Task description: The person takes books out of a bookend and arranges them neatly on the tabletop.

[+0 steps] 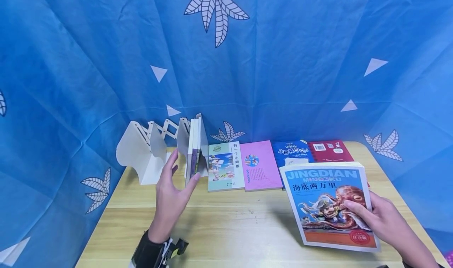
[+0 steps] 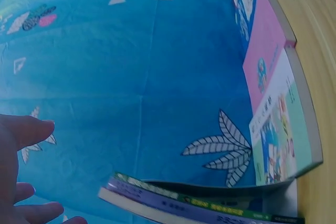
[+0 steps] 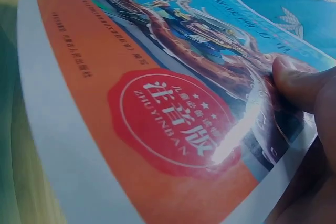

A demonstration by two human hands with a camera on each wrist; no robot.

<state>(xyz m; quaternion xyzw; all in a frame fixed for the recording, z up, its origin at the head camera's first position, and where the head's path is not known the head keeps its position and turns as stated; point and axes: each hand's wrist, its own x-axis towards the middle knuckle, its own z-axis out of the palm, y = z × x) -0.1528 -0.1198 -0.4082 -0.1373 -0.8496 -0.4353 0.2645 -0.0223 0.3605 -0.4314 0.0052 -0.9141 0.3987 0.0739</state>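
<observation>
My right hand (image 1: 385, 217) grips a book (image 1: 329, 205) by its right edge, thumb on the cover, which has an octopus and a blue top. In the right wrist view the book's orange lower band and red round seal fill much of the picture. My left hand (image 1: 173, 193) is held up with spread fingers and nothing in it, just in front of a white folding bookend rack (image 1: 155, 158). Two or so books (image 1: 192, 150) stand upright in the rack's right-hand slot. The left wrist view shows their spines (image 2: 173, 203) and my left fingers apart from them.
Right of the rack a green-and-white book (image 1: 224, 173), a pink book (image 1: 260, 165), a blue book (image 1: 291, 150) and a dark red book (image 1: 330, 152) lie in a row on the wooden table (image 1: 230, 228). A blue patterned cloth (image 1: 283, 63) hangs behind and at both sides.
</observation>
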